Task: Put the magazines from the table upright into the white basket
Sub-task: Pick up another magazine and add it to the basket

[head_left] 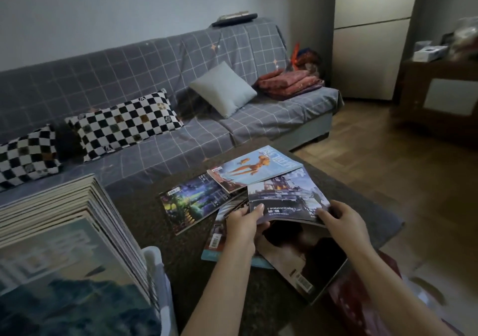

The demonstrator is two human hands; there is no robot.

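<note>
**Both our hands lifting a magazine off the dark table**

At far left stands the white basket (157,279), already packed with a row of upright magazines (77,222) whose spines fan toward us. To its right is the dark table (181,263), with a grey checked sofa (129,77) behind it. On the table lie loose magazines: one with a green and purple cover (188,204), then a pale blue one with an orange figure (256,167) overlapping it.

Our left hand (243,222) comes next, thumb on top and fingers curled under the near left corner of a magazine with a blue-grey city cover (287,196). Our right hand (344,219) pinches the same magazine at its near right corner. The near edge is raised, while its far edge seems to rest on the pile. Beneath it lies a dark-covered magazine (302,255), and at least one more under our left wrist.

To do this well, we judge we should keep both corners pinched so the pages do not splay, lift clear of the dark one below, turn it on edge, and slide it in spine down beside the row in the basket, where room looks tight
</note>
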